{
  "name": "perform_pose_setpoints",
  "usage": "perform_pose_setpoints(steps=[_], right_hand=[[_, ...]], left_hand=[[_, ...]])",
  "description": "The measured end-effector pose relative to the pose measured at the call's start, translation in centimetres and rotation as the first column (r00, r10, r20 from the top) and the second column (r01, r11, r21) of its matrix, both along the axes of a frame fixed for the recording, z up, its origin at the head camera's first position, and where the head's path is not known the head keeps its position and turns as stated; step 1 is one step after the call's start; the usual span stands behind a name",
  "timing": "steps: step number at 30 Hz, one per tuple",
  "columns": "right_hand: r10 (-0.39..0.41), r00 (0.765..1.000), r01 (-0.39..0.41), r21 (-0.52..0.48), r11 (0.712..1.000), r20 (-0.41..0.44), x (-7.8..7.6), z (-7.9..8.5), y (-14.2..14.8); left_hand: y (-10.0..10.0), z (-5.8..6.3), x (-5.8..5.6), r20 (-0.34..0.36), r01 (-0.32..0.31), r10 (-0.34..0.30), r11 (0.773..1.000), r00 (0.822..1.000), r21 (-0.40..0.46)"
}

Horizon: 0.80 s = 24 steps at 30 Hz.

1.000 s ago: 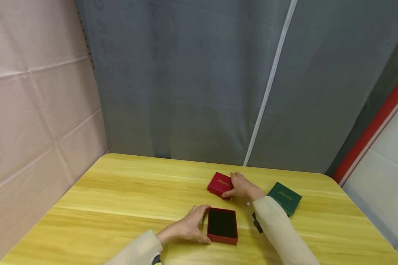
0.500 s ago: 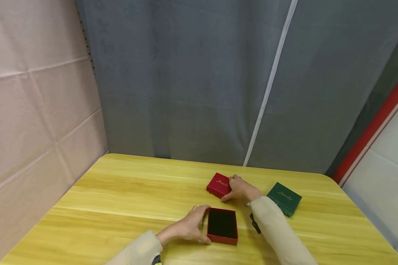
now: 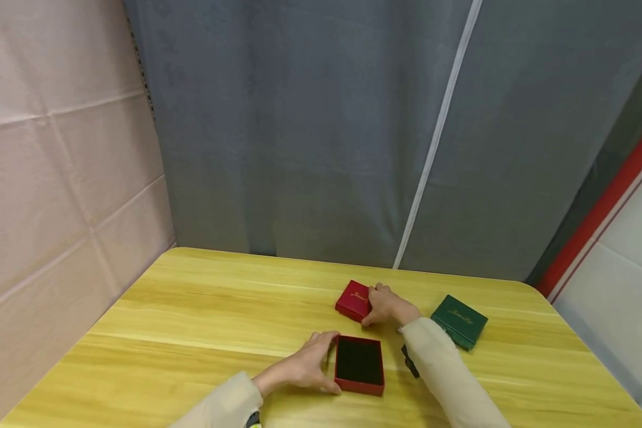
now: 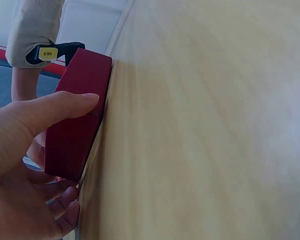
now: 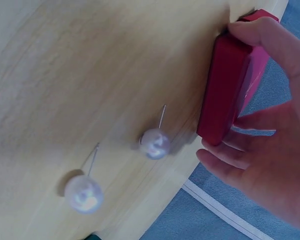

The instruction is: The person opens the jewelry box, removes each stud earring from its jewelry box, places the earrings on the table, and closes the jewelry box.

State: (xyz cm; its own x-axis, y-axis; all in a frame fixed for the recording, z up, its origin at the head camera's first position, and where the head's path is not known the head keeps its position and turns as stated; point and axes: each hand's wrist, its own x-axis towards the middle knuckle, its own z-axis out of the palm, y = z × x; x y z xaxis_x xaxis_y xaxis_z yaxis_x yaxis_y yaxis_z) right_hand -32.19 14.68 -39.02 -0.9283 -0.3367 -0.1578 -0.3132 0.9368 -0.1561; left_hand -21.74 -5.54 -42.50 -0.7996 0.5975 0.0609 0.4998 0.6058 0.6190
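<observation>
My left hand [image 3: 308,364] holds the red jewelry box base [image 3: 358,389] by its left side, thumb at the near corner and fingertips at the far one. Dark foam [image 3: 359,361] fills the base, which faces up. In the left wrist view the thumb lies along the red wall [image 4: 72,142]. Farther back, my right hand [image 3: 387,305] grips the red box lid [image 3: 351,300], printed in gold, at its right side. The right wrist view shows thumb and fingers at opposite ends of the lid [image 5: 225,85]. Two pearl earrings, one nearer the lid [image 5: 155,144] and another pearl [image 5: 83,194], lie on the table beside it.
A green jewelry box [image 3: 460,321] with gold lettering sits to the right, partly behind my right sleeve [image 3: 444,362]. The wooden table [image 3: 192,315] ends at a grey curtain [image 3: 299,148] behind. A pale pink cloth wall [image 3: 64,178] stands at the left.
My right hand has moved slightly left and closed in over the red lid's right side, covering more of it. The left hand and the base stay in place.
</observation>
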Motion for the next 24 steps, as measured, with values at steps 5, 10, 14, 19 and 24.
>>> perform_pose_setpoints(steps=[5, 10, 14, 19, 24], right_hand=[[0.005, 1.000, -0.005, 0.007, 1.000, 0.000, 0.2, 0.0, 0.1], [0.001, 1.000, -0.001, 0.015, 1.000, -0.002, 0.2, 0.2, 0.3], [0.015, 0.999, -0.016, -0.002, 1.000, -0.028, 0.2, 0.2, 0.6], [0.025, 0.999, -0.027, -0.064, 0.998, -0.034, 0.4, 0.2, 1.2], [0.048, 0.996, -0.058, -0.126, 0.990, -0.082, 0.6, 0.4, 1.8]], left_hand=[[0.0, 0.0, 0.1, 0.020, -0.016, 0.016, 1.000, 1.000, 0.001], [0.0, 0.1, 0.1, 0.015, -0.008, 0.008, 1.000, 1.000, 0.005], [0.0, 0.0, 0.0, 0.018, -0.011, 0.011, 1.000, 1.000, 0.003], [0.0, 0.0, 0.0, 0.020, -0.014, 0.014, 1.000, 1.000, 0.002], [0.1, 0.1, 0.1, 0.028, -0.015, 0.015, 1.000, 0.999, 0.001]])
